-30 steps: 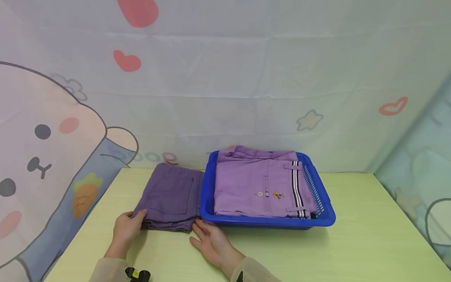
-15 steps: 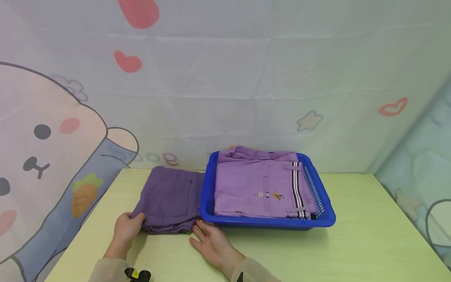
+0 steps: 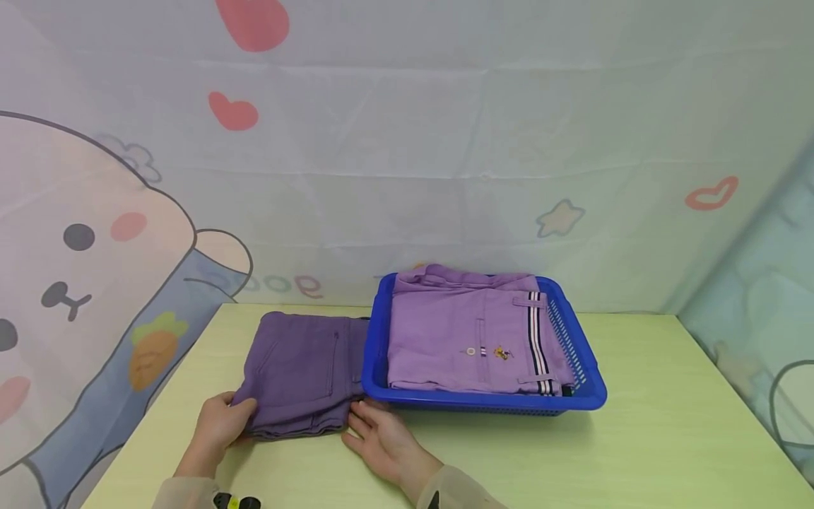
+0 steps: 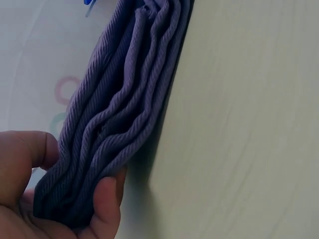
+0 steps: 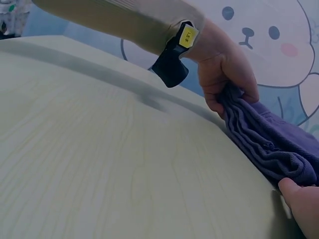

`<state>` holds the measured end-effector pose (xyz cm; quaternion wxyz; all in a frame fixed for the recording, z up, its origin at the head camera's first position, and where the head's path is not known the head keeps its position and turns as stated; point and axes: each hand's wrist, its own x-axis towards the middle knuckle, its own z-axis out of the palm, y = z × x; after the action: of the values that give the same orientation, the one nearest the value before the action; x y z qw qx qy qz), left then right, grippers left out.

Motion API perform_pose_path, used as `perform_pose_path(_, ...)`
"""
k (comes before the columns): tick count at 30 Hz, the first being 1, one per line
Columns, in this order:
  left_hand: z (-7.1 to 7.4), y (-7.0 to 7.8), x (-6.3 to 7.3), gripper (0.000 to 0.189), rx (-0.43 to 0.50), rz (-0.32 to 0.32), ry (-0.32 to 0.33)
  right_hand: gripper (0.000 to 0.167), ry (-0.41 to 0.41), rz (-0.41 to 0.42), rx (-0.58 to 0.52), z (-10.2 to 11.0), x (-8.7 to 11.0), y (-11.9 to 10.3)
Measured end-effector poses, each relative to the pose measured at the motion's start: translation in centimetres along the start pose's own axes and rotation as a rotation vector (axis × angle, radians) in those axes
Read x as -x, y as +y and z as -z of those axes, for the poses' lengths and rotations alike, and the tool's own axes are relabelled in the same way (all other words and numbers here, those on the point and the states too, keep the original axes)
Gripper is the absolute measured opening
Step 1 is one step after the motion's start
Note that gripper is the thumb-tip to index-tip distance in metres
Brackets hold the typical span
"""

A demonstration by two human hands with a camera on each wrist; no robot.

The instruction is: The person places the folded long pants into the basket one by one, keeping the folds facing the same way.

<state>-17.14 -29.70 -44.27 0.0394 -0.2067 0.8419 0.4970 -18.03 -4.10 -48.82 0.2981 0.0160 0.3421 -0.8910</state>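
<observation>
A pair of dark purple folded pants (image 3: 295, 360) lies on the table, its waistband end against the basket. My left hand (image 3: 219, 424) grips their near left corner, thumb above and fingers below; the left wrist view shows the stacked layers of the pants (image 4: 114, 104) between thumb and fingers. By the near right corner, my right hand (image 3: 388, 442) rests palm up with fingers extended, the fingertips at the cloth and the basket's corner. Its thumb (image 5: 301, 201) appears beside the folded end in the right wrist view. The fingertips beneath are partly hidden.
A blue plastic basket (image 3: 470, 401) stands right of the dark pants. Inside lie folded light purple pants (image 3: 439, 332) with a striped waistband. A printed cloth backdrop (image 3: 407, 141) hangs behind the pale table (image 3: 661, 410), and another side cloth hangs at the right.
My left hand has drawn the dark pants' left side toward me and slightly left, turning them a little. My right hand and the basket have barely moved.
</observation>
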Motion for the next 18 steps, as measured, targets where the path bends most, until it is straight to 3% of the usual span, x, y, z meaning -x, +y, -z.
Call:
perform_pose_path(10,1.0,-0.7,0.6,0.047,-0.051,0.08,-0.143,0.069,-0.037,-0.031,0.002,-0.3,0.0,0.2)
perform_pose_path(18,1.5,-0.8,1.2,0.043,-0.114,0.089,-0.176,0.054,-0.044,-0.023,0.018,-0.3,0.2,0.6)
